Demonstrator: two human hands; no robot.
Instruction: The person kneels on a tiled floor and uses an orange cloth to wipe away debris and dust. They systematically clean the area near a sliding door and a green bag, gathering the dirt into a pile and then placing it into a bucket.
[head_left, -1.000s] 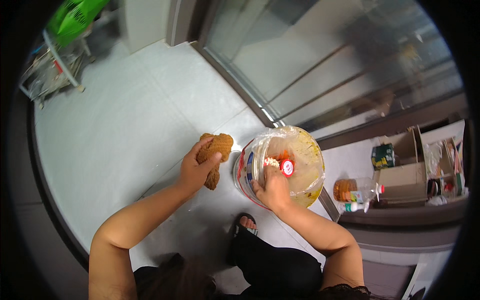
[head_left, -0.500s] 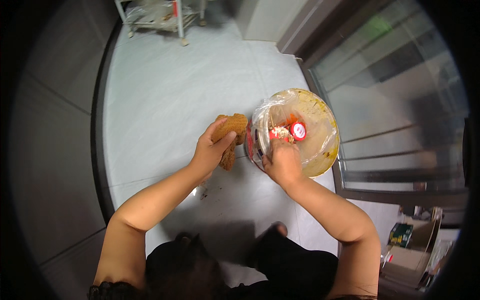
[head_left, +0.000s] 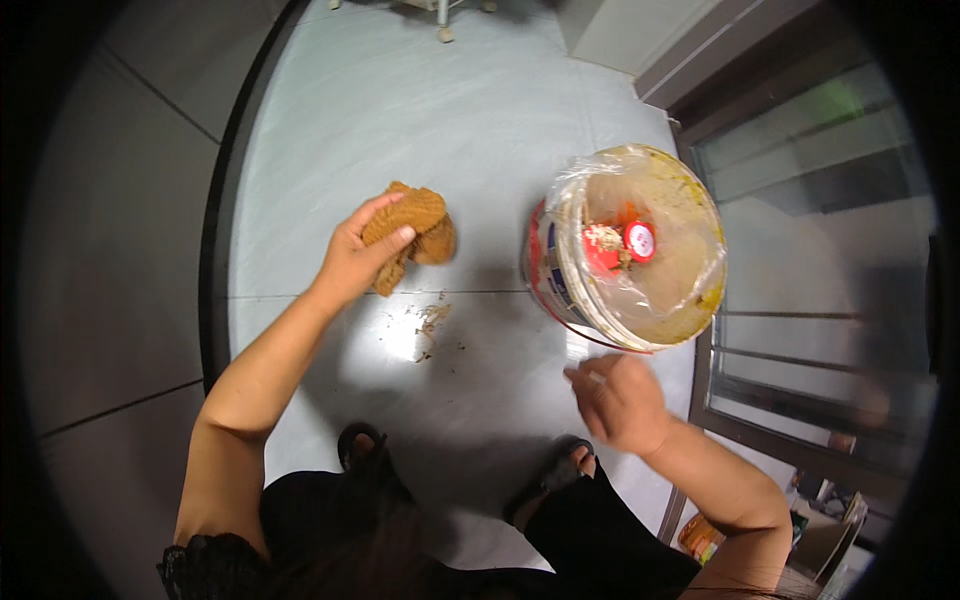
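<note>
My left hand (head_left: 355,258) is closed around a bunched brown cloth (head_left: 408,215), held above the floor with its folds hanging past my fingers. On the right stands a round white bucket (head_left: 590,318) with a stained yellowish rim and a red handle. A clear plastic liner (head_left: 690,285) drapes inside it. Within lie a red item with a round red-and-white cap (head_left: 640,241) and pale crumbs (head_left: 603,238). My right hand (head_left: 622,402) is just below the bucket's near edge, apart from it, slightly blurred. Its fingers are loosely bent and apart, with nothing visible held.
Brown crumbs (head_left: 430,325) lie scattered on the pale tiled floor (head_left: 480,130). A dark-framed glass door (head_left: 800,290) runs along the right. Grey panels (head_left: 120,250) line the left. The white legs of a wheeled rack (head_left: 444,20) show at the far end. Boxes (head_left: 825,535) sit at lower right.
My right hand has come out of the bucket toward me. My left hand has moved left with the cloth, away from the bucket. The view has shifted, showing more of the crumbs on the floor.
</note>
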